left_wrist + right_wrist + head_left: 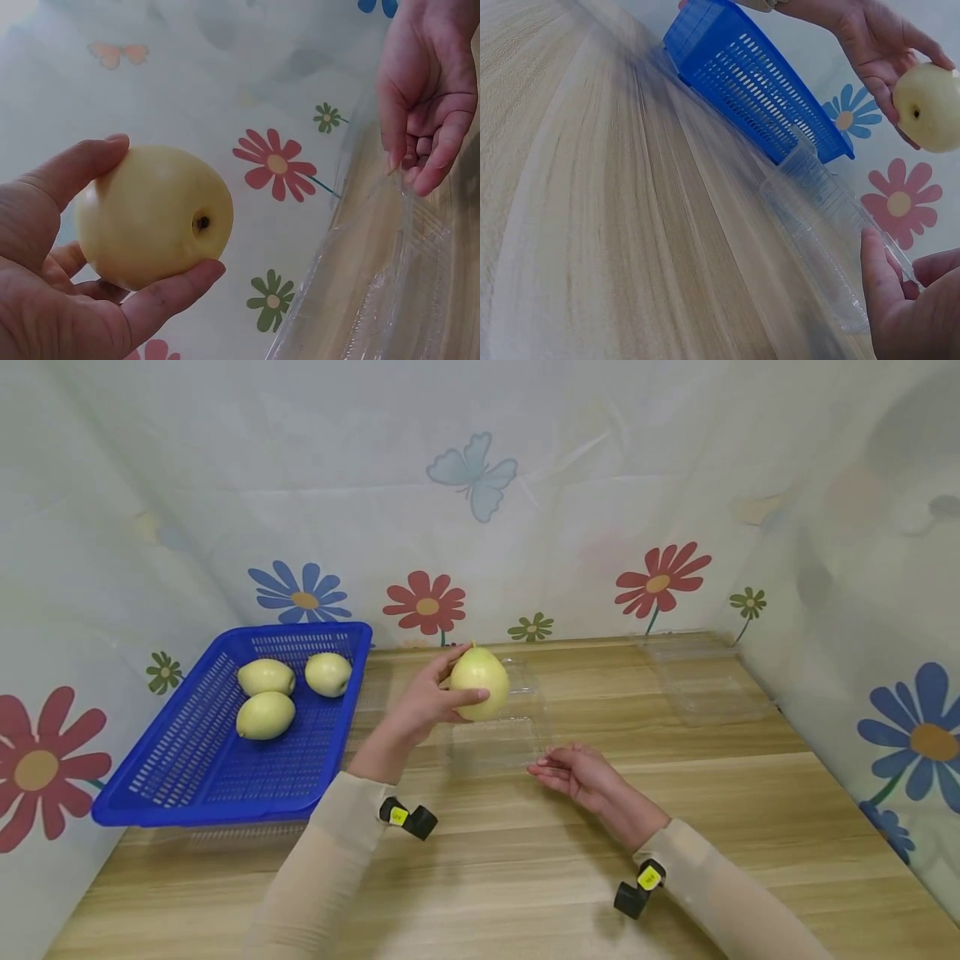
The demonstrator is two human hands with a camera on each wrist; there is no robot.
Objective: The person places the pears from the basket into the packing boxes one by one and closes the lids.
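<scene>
While the pear curves smoothly, clear plastic glints.

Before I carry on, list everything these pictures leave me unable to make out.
- Head view: how the left hand grips the far side of the held pear, hidden by the pear itself.
- Head view: print on the yellow wrist labels, too small to read.
- Left wrist view: the rest of the clear container, cut off by the bottom edge.
- Right wrist view: the other pears, hidden by the blue basket's wall.
</scene>
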